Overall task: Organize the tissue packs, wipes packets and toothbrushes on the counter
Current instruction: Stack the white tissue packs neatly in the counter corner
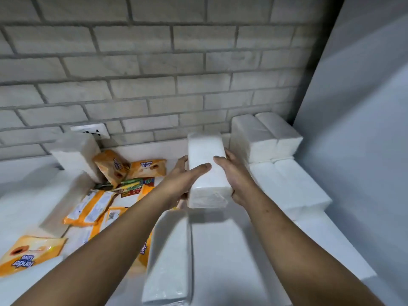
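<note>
**Fingers (202,167) clasp one tissue pack (208,188) from both sides**

Nearest, more white packs (167,261) lie below the forearms. Above them the left hand (181,177) and right hand (237,175) hold it off the counter (22,184), likely bound for the stacked packs (265,140) by the wall; it needs squaring alongside. Wipes packets (92,208) and toothbrushes (130,185) clutter the left.

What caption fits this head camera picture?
Left hand and right hand hold a white tissue pack beside stacked packs, orange wipes packets scattered left.
</note>
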`<state>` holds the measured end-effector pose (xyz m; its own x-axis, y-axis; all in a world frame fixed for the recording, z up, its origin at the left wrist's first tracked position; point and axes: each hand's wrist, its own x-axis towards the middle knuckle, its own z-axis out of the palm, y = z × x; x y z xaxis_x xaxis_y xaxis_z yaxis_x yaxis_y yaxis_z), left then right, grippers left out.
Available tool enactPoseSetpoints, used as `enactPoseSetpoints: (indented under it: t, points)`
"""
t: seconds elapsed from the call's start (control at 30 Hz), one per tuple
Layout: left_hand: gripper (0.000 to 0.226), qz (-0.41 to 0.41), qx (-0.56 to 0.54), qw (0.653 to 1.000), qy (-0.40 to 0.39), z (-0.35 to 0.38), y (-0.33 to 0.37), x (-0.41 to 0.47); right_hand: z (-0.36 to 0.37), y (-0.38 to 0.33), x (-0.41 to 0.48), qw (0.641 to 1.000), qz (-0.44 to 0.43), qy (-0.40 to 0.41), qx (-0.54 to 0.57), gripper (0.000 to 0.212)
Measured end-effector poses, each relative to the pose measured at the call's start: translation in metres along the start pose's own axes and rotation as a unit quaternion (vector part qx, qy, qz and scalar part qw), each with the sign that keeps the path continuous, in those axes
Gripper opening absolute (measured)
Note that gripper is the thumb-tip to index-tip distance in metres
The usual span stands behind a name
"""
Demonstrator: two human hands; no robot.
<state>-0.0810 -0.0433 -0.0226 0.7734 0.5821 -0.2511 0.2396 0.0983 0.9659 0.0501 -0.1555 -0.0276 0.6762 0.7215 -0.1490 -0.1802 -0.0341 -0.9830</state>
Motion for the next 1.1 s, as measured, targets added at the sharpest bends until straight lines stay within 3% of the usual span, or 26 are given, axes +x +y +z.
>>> enactPoseSetpoints:
  t: [0.2,0.37,0.5,0.67,0.83,1.1]
  points:
    - [0.060,0.020,0.036,0.998,-0.041,0.096,0.005,0.012,-0.103,-0.010,-0.016,0.999,0.024,0.046,-0.004,0.032]
    - [0.026,0.028,0.069,0.997,-0.028,0.159,0.013,0.023,-0.172,-0.009,-0.019,0.995,0.053,0.070,-0.044,0.054]
    - [0.032,0.003,0.083,0.994,-0.066,0.207,0.009,0.040,-0.229,-0.006,-0.018,0.991,0.053,0.106,-0.058,0.036]
    - [0.024,-0.016,0.071,0.995,-0.070,0.250,0.003,0.065,-0.276,-0.007,-0.012,0.987,0.075,0.109,-0.091,0.036]
    - [0.034,-0.040,0.048,0.996,-0.064,0.283,0.002,0.084,-0.304,-0.010,-0.001,0.982,0.082,0.111,-0.130,0.035]
    - [0.018,-0.018,0.053,0.998,-0.040,0.303,0.002,0.104,-0.327,-0.017,0.027,0.974,0.087,0.073,-0.194,0.038]
